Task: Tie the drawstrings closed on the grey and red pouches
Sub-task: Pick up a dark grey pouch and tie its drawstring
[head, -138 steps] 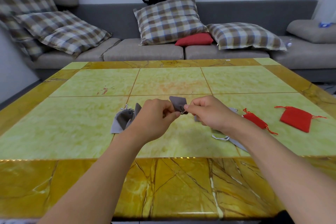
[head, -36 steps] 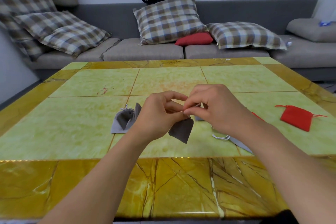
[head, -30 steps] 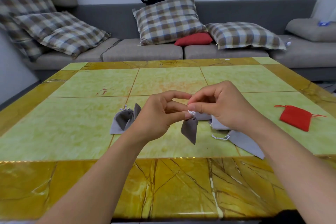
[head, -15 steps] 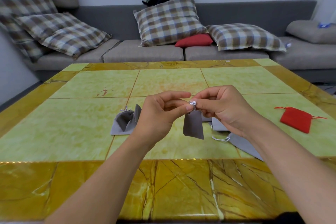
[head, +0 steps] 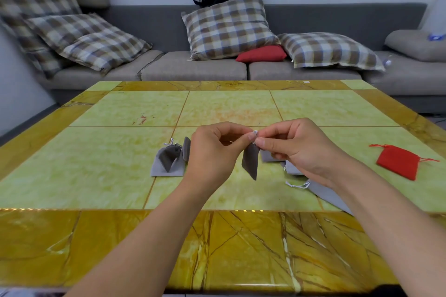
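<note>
A white drawstring (head: 255,132) is pinched between the fingertips of the left hand (head: 214,149) and the right hand (head: 296,147), fingers curled. A grey pouch (head: 251,161) is hung from it above the counter (head: 115,166). A red pouch (head: 398,161) is laid well apart on the right.

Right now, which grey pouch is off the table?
The dark grey pouch hanging between the left hand and right hand, pinched at its drawstring. The other grey pouches lie on the table.
</note>
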